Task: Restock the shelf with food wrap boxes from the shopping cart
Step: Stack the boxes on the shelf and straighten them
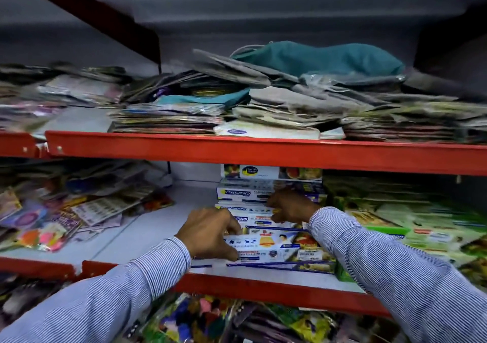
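Observation:
A stack of white and blue food wrap boxes (pixel 266 192) rises on the middle shelf (pixel 147 234), right of centre. The front low box (pixel 284 247) lies lengthwise near the shelf's red lip. My left hand (pixel 210 233) grips the left end of that front box, thumb under and fingers on top. Further back, my right hand (pixel 290 206) presses its fingers against the boxes in the middle of the stack. Both arms wear striped blue sleeves. The shopping cart is out of view.
Green packets (pixel 411 224) crowd the shelf right of the boxes. Colourful flat packets (pixel 66 210) lie at the left. Bare white shelf board runs between them. The upper shelf (pixel 263 152) holds piles of flat packs and a teal cloth bag (pixel 329 57). More packets fill the shelf below.

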`<control>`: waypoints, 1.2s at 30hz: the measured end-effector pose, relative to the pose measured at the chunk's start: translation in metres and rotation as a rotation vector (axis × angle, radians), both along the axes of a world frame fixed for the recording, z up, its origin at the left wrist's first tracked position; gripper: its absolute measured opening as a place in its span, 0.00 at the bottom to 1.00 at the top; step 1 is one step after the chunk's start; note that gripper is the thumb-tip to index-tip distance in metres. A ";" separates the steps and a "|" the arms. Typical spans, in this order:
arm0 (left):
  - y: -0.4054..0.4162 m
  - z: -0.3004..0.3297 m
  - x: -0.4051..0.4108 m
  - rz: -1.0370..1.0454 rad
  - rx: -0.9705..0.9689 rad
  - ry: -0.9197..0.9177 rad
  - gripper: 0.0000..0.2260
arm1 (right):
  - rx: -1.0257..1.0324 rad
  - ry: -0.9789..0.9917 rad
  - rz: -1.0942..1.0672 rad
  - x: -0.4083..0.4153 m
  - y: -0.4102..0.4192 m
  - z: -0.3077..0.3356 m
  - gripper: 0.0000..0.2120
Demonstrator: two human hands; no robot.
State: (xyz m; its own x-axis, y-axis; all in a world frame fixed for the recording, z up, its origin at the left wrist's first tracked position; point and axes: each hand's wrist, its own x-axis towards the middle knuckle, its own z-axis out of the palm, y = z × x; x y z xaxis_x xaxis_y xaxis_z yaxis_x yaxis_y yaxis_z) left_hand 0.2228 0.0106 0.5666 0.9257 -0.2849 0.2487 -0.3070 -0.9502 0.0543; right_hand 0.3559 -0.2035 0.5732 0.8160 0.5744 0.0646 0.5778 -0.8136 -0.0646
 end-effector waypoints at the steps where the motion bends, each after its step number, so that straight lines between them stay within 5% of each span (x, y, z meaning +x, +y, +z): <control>1: 0.000 -0.001 0.003 -0.001 0.006 0.007 0.25 | 0.004 -0.009 0.003 0.002 -0.001 -0.001 0.23; 10: -0.006 -0.001 0.020 -0.001 0.037 0.010 0.25 | 0.134 -0.140 -0.006 0.002 -0.007 -0.007 0.15; 17: -0.018 0.012 0.048 0.007 0.013 0.064 0.22 | 0.210 -0.038 0.067 0.002 -0.022 0.012 0.08; 26: -0.024 -0.003 0.074 0.068 -0.064 0.018 0.23 | 0.073 0.196 0.040 -0.006 -0.038 0.018 0.14; 36: -0.028 -0.039 0.058 0.039 -0.044 -0.125 0.20 | 0.078 0.178 0.102 -0.013 -0.046 0.006 0.18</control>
State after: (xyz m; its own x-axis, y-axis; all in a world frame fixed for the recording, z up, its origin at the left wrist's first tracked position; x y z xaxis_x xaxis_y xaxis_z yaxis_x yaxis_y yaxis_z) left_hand 0.2804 -0.0169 0.5278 0.8967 -0.2362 0.3743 -0.2773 -0.9589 0.0594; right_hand 0.3427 -0.2499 0.5794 0.7566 0.6533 -0.0274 0.6306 -0.7401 -0.2337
